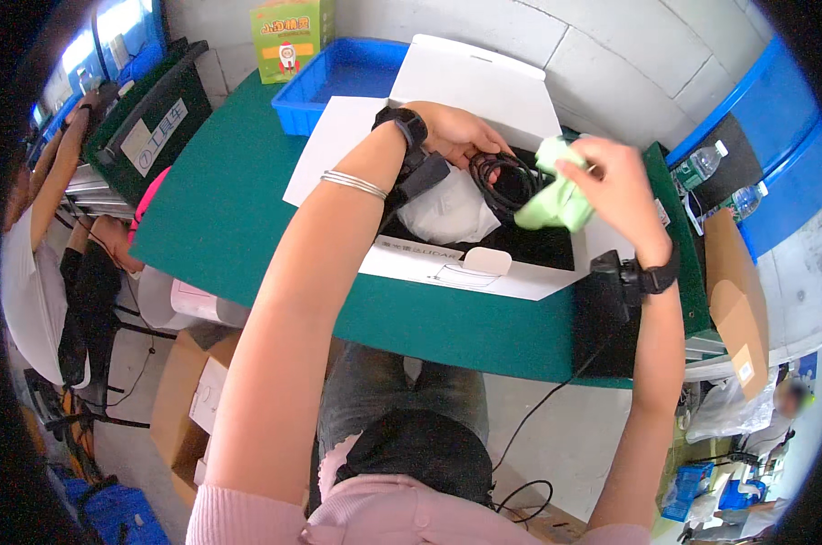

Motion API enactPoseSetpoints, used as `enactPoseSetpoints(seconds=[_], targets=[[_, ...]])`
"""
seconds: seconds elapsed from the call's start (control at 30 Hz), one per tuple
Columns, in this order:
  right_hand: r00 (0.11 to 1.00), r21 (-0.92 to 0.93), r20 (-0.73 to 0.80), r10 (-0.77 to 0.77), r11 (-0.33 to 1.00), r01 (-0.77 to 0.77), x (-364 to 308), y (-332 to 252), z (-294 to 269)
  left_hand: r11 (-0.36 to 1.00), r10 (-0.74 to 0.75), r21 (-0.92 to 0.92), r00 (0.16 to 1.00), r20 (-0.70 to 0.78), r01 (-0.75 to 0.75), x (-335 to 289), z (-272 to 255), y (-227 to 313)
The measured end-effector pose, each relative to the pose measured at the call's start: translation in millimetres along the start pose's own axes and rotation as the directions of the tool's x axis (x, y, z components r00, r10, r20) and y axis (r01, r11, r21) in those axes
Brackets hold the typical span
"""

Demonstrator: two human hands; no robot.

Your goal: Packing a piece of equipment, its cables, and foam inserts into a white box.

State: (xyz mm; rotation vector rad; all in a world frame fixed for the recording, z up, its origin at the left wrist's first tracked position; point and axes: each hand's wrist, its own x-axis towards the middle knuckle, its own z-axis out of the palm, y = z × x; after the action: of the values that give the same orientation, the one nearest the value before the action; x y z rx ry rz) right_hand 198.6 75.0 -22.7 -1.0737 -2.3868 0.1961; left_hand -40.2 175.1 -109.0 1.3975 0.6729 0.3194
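Note:
An open white cardboard box (520,282) with a dark interior lies on the green table in front of me. My left hand (461,132) reaches into it, fingers curled around a coiled black cable (488,193). Beside the coil, a white wrapped bundle (447,211) sits inside the box; what it wraps is hidden. Over the box's right end, my right hand (615,186) is closed on a light green cloth (556,204), which hangs down next to the coil. That hand is slightly blurred.
Behind the box stand a blue plastic tray (293,104) and a green carton (279,54) against the white block wall. Water bottles (702,163) are at the right, near an open brown cardboard box (736,300). Another person (43,263) sits at the far left.

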Motion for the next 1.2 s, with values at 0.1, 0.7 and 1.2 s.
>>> enactPoseSetpoints(seconds=[0.1,0.7,1.2], targets=[[0.922,-0.085,-0.387,-0.026,0.996,-0.008,1.4,-0.9,-20.3,1.000,0.001,0.006,1.000,-0.007,-0.001,-1.4,0.5,1.1],[0.976,-0.090,0.203,0.078,0.994,-0.060,-5.0,9.8,-11.6,0.999,-0.024,0.032,0.998,-0.055,0.026,-2.7,5.4,3.9],[0.989,0.018,0.007,-0.150,0.989,0.150,-18.9,-29.5,1.0,0.998,0.018,-0.056,0.999,-0.031,-0.020,-12.3,11.3,9.8]])
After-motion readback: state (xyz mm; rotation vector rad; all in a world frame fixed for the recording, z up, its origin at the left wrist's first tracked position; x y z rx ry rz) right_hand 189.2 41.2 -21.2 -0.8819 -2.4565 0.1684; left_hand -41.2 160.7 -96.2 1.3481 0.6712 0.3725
